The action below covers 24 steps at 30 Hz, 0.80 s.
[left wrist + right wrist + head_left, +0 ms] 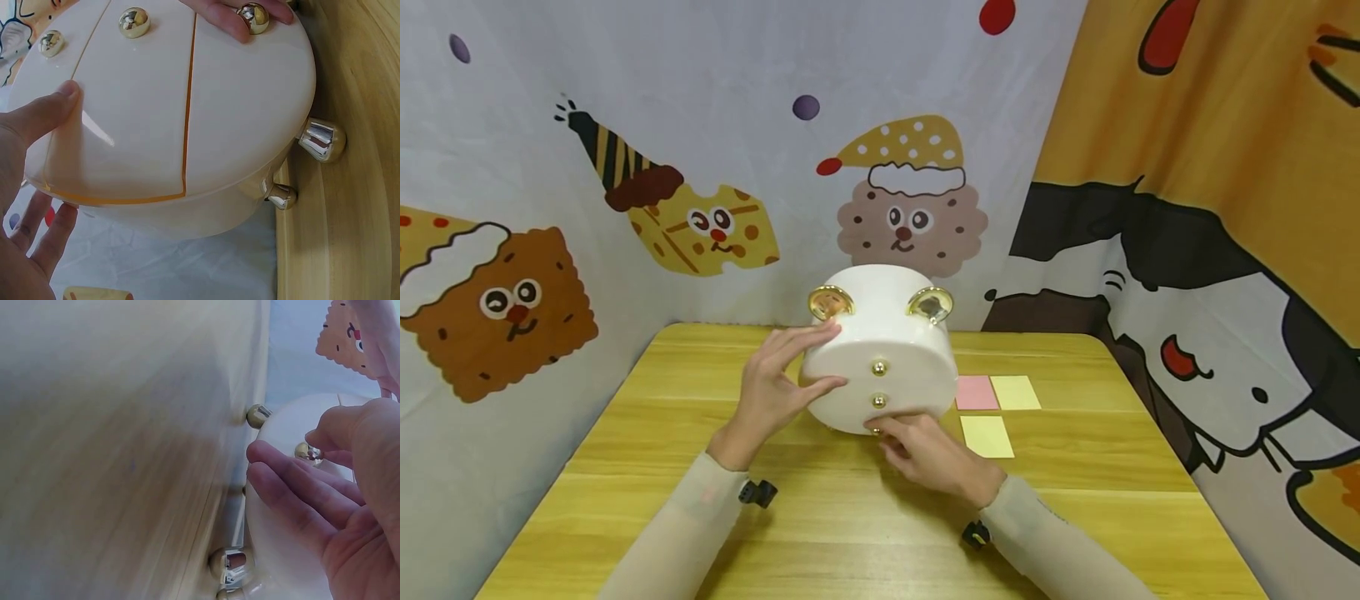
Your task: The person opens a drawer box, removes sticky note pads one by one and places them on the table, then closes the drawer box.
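A white, round-faced jewelry box with gold ears stands on short gold feet. Its front is split into drawers, each with a round gold knob. My left hand holds the box's left side, thumb on the front face and the other fingers round the edge. Down at the lowest drawer, my right hand pinches the bottom knob between thumb and index finger; its other fingers extend beside the front. The left wrist view shows seams between the drawers, and the drawer fronts appear level.
Right of the box, a pink sticky note and two yellow sticky notes lie on the wooden table. A cloth with printed cartoon figures hangs behind the table, and a yellow-orange patterned one hangs at the right.
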Tool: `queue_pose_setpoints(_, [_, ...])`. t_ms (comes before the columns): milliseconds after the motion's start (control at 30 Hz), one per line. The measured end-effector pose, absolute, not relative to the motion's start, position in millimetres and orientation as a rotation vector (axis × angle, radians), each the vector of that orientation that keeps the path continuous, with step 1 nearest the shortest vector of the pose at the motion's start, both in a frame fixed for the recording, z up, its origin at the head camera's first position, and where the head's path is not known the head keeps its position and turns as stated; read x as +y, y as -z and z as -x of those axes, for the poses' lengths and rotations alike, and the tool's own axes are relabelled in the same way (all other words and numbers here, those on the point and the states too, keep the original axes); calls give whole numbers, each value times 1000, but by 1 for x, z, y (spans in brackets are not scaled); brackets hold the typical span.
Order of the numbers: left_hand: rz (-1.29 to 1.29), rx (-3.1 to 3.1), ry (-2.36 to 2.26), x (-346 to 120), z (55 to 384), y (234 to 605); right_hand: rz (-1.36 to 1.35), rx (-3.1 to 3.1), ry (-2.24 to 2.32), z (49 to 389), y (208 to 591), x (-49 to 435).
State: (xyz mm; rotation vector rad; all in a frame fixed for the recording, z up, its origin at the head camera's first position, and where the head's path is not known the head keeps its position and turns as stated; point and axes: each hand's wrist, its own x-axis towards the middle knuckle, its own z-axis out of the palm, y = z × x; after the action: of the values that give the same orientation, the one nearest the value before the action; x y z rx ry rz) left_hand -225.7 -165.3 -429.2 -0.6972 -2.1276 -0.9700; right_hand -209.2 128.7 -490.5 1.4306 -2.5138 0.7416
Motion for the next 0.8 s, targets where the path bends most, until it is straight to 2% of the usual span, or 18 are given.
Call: queue_pose_setpoints(800, [704,-2109,974,-165,224,427,-1405,-2519,-709,207,489,124])
